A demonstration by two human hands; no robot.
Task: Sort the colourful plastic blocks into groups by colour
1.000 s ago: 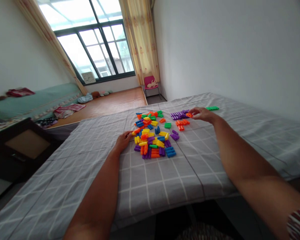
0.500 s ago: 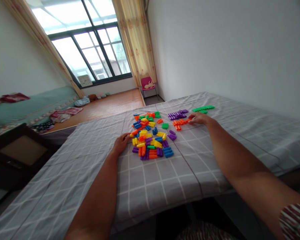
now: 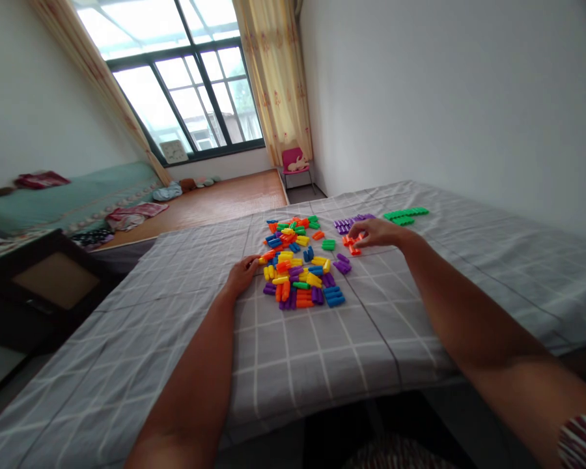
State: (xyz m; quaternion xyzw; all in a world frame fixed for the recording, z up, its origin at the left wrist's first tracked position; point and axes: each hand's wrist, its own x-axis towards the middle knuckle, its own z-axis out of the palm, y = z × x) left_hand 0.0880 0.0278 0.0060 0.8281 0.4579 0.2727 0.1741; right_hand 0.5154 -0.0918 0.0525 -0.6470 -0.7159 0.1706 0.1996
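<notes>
A pile of plastic toy building blocks (image 3: 297,268) in orange, yellow, blue, purple and green lies on the bed's grey checked sheet. Resting at its left edge, my left hand (image 3: 243,273) has loosely bent fingers, with the fingertips beside an orange and yellow block. My right hand (image 3: 378,232) reaches to the orange blocks (image 3: 353,245) right of the pile, its fingers and thumb closed on one of them. Part of that group is hidden under the fingers. Just behind sit joined purple blocks (image 3: 346,225). Farther right is a row of green blocks (image 3: 406,214).
A white wall (image 3: 444,98) borders the bed on the right. Left of the bed stands a dark cabinet (image 3: 34,293). Beyond are a wooden platform (image 3: 239,189) with cloths on it, a pink chair (image 3: 295,159) and a window with curtains.
My right hand has shifted left over the orange blocks and now covers part of them. The left hand stays at the pile's edge. The whole view has moved slightly.
</notes>
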